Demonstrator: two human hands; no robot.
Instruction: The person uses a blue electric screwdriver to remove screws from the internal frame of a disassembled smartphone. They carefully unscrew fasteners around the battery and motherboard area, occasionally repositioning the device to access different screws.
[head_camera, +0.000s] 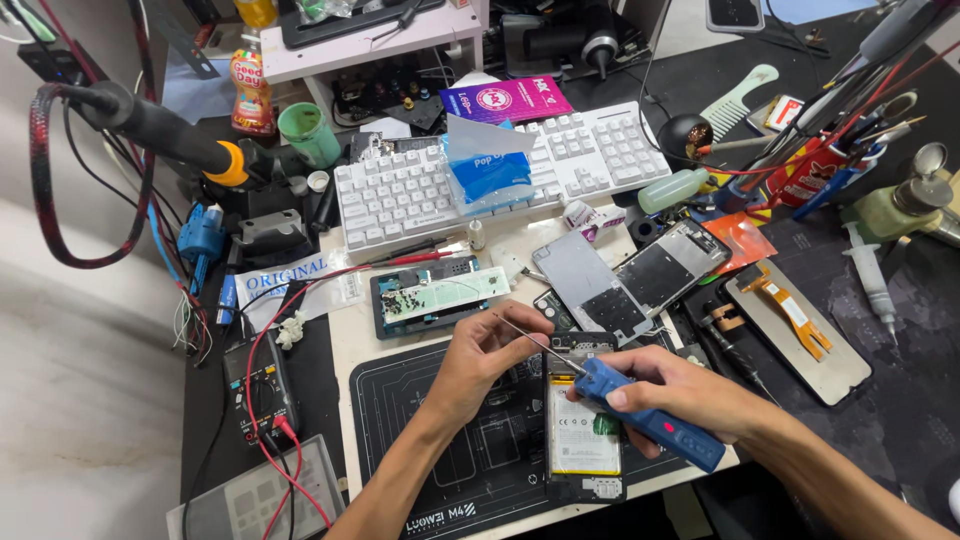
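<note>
Mostly cluttered bench (345, 345), white keyboard (400, 190), opened phone (583, 430)

I see a blue plastic screwdriver (650, 420) with a smooth, slightly glossy shell. The thin tweezers (530, 338) look like bare shiny metal. The opened phone (584, 420) shows a matt pale battery label. Under it lies a dark matt rubbery mat (420, 440). The keyboard (400, 195) is white plastic, and the syringe (870, 275) is clear plastic.

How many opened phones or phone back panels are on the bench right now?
3. An opened phone lies under the right hand on the dark mat; a grey panel and another opened phone lie behind it. Clutter may hide more.
</note>
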